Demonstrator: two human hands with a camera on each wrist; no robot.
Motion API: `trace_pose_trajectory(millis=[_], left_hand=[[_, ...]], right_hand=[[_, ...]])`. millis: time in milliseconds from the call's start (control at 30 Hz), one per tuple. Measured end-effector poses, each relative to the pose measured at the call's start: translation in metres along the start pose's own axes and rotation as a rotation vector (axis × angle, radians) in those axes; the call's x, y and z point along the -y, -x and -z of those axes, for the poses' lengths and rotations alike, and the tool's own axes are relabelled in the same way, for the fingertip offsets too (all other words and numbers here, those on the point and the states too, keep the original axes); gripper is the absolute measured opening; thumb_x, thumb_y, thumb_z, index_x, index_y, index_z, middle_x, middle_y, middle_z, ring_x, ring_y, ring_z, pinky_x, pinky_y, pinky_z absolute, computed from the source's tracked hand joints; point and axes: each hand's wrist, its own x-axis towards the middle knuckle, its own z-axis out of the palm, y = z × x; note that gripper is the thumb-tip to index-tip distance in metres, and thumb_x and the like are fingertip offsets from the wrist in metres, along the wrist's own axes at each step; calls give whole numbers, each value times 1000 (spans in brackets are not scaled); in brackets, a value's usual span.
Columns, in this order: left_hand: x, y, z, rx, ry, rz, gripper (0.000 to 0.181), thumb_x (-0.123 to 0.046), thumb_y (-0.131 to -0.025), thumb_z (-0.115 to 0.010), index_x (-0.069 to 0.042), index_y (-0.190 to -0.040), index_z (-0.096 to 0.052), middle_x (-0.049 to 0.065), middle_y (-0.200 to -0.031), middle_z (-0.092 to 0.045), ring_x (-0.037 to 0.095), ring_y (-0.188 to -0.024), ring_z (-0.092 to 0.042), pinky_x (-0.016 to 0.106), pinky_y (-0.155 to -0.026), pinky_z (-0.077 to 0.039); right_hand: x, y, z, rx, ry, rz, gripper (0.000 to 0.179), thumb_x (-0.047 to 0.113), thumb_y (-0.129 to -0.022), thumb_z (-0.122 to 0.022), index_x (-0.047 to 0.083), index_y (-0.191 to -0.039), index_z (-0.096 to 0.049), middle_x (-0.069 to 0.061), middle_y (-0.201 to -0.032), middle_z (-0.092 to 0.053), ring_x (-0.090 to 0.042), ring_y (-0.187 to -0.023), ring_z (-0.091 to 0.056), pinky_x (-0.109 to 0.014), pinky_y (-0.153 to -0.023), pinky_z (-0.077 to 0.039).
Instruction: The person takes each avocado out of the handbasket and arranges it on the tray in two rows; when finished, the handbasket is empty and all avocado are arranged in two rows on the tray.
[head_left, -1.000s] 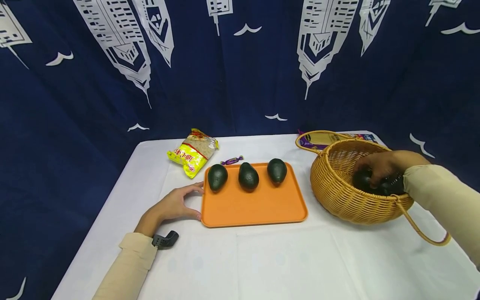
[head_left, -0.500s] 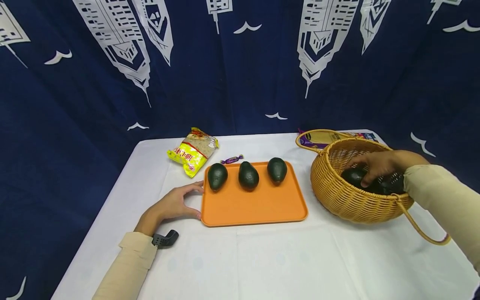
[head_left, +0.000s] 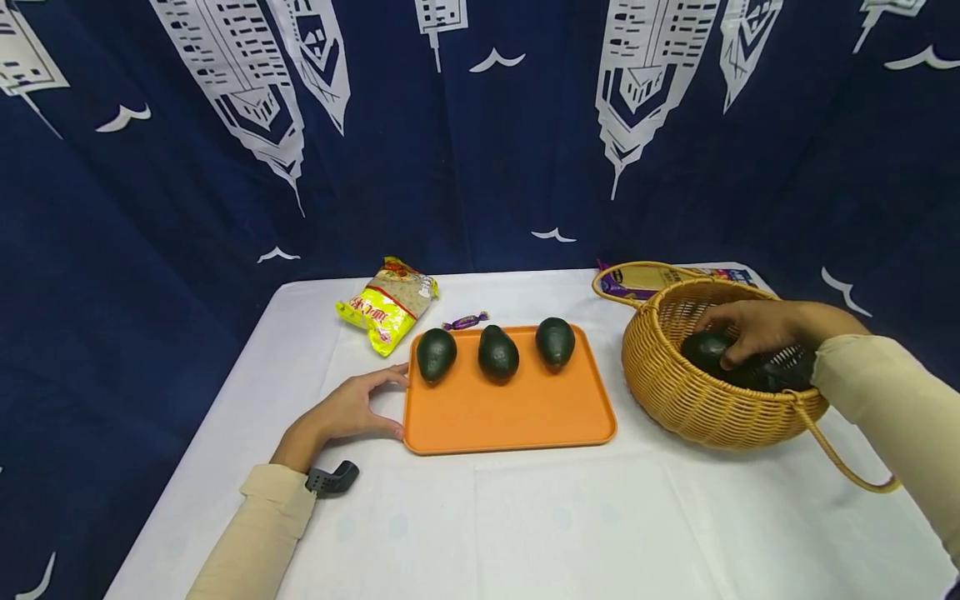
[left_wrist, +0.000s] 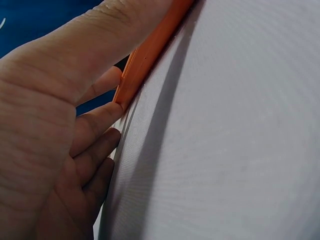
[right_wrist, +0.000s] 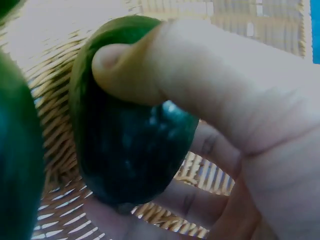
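My left hand (head_left: 348,408) rests at the left edge of an orange tray (head_left: 510,421), thumb and fingers spread, fingertips touching the rim (left_wrist: 142,65). Three dark green avocados lie along the tray's back half: one at left (head_left: 436,356), one in the middle (head_left: 498,354), one at right (head_left: 556,342). Inside a round wicker basket (head_left: 682,400), my right hand (head_left: 765,327) grips another avocado (right_wrist: 130,145), thumb across its upper side and fingers around the far side. Beside it in the right wrist view is a further avocado (right_wrist: 17,150), cut off by the frame.
Behind the tray lie a yellow snack bag (head_left: 386,307) and a small purple-wrapped candy (head_left: 465,321). A purple and yellow package (head_left: 637,281) lies behind the basket. One basket handle (head_left: 847,471) droops over the front right. A white cloth (head_left: 525,525) covers the table.
My right hand has shifted slightly left inside the basket, and its grip on the avocado now shows more plainly. My left hand and the tray have stayed put.
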Motion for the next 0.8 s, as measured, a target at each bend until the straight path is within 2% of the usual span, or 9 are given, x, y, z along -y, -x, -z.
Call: trace_pose_trajectory(millis=[200,333,433,533,667,733,800], left_hand=[[1,0,-1,4,-1,32,74,-47,-61,-96,-24,-124,-64,-3,-157,-43,26,-146,-34,51,-120,-27],[0,0,0,1,-5,30,74,-47,-61,-96,-24,-125,-64,-4,-157,-42,26,-147,-33,51,-120,-26],[-1,1,2,-2,-11,34,74,-47,-62,-96,-23,-125,-64,-4,-157,-42,26,-147,-34,52,-120,-27],[-2,2,2,-3,-12,33,75,-45,-62,-96,-22,-126,-65,-2,-157,-43,28,-146,-34,52,-119,-28],[-2,1,2,0,0,14,75,-43,-63,-96,-21,-127,-64,0,-156,-44,29,-146,-35,54,-119,-28],[-2,0,2,1,6,9,74,-43,-63,-96,-21,-126,-64,0,-156,-44,29,-146,-35,53,-119,-27],[-2,0,1,3,5,7,74,-43,-64,-96,-21,-126,-64,1,-156,-44,30,-146,-35,54,-119,-27]], right_hand=[[5,10,3,-99,-8,65,58,13,-80,-86,3,-129,-58,-19,-131,-56,-43,-121,-51,-55,-93,-51],[11,20,14,-153,9,95,58,11,-81,-85,3,-131,-56,-18,-130,-57,-38,-117,-55,-38,-86,-55],[21,27,23,-195,33,103,61,9,-82,-84,2,-135,-53,-16,-128,-58,-26,-110,-60,-26,-79,-55],[35,34,31,-250,17,95,63,6,-83,-83,5,-138,-52,-15,-128,-58,-20,-104,-60,-33,-77,-55],[61,38,37,-318,-6,81,64,6,-81,-84,14,-138,-55,-9,-125,-60,-22,-102,-57,-41,-77,-54],[75,36,37,-328,20,115,65,7,-81,-86,18,-138,-56,-4,-125,-62,-23,-103,-58,-39,-79,-55],[89,32,36,-325,34,182,67,6,-79,-86,18,-137,-56,-2,-126,-62,-24,-106,-59,-44,-84,-55]])
